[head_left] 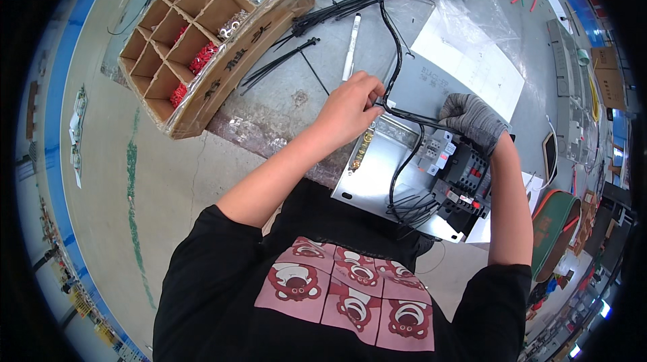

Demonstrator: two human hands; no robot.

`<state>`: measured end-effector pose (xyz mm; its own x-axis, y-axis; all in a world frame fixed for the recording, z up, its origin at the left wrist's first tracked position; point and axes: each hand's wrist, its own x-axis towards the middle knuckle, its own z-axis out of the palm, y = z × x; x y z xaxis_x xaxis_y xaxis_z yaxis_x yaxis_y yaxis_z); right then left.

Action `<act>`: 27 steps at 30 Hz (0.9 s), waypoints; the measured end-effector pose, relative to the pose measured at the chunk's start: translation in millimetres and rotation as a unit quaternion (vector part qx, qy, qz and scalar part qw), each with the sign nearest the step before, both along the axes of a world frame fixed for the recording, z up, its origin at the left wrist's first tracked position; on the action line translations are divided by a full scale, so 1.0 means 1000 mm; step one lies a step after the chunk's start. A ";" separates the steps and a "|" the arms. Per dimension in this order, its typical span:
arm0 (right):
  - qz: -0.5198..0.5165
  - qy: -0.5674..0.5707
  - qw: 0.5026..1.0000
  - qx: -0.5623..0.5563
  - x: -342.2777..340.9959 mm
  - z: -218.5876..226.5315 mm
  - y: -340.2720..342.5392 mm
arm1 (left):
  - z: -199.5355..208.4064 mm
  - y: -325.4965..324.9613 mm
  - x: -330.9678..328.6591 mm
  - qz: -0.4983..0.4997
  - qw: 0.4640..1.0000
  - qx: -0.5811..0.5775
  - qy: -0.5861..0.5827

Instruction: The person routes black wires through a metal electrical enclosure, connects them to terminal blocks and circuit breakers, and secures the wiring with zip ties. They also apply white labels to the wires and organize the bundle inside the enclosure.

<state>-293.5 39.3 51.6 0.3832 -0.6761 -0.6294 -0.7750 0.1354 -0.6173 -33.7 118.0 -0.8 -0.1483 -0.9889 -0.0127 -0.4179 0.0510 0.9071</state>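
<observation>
A black cable [398, 59] comes down from the far edge of the worktop [283, 106], bends at the bare left hand [350, 106] and runs right to the gloved right hand [472, 119]. The left thumb and fingers are pinched narrow on it at the bend; the right fingers curl over it, though their tips are partly hidden, so I cannot tell how firmly they hold. Below the cable, a metal plate [377, 173] lies at the worktop's near edge, carrying a grey terminal block [435, 151] and black switchgear [466, 170] along its right side. Those parts look mounted already, so the work seems partway on: the cable is not tied down to the plate, and a coil of thin black wire [412, 210] lies loose at its near side. Securing both appears left. 2 bunches of cable ties, 1 larger [364, 5] and 1 smaller [280, 66], lie loose between the far edge and the divided box [253, 45] at the worktop's left end.
</observation>
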 end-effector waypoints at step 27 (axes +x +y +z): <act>-0.012 -0.100 0.984 -0.144 0.052 -0.016 0.014 | 0.009 -0.015 -0.007 -0.052 0.989 -0.132 -0.035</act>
